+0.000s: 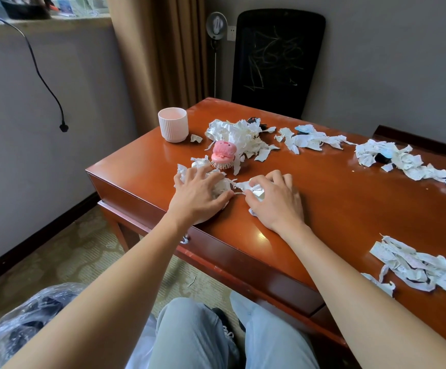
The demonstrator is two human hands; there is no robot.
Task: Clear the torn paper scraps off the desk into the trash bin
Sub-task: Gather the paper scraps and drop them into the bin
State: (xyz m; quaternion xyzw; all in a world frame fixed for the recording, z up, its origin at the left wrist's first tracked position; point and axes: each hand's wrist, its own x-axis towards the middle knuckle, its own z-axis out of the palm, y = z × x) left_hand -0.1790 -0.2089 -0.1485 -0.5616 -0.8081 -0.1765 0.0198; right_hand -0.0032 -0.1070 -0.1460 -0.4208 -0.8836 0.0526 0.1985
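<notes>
Torn white paper scraps lie in several heaps on the red-brown desk [336,203]. My left hand [199,194] presses down on a crumpled clump of scraps [220,182] near the desk's left front corner, fingers spread over it. My right hand [275,201] sits beside it, fingers curled around a small wad of scraps [255,189]. A bigger heap [239,135] lies behind the hands. More scraps stretch along the far right [392,158] and the near right [416,265]. The trash bin with a clear plastic liner [27,323] stands on the floor at lower left.
A white ribbed cup [173,124] stands at the desk's far left corner. A pink brush [223,154] lies against the big heap. A black chair back [276,62] stands behind the desk. A few scraps lie on the carpet [191,280]. My knees [216,334] are below the desk edge.
</notes>
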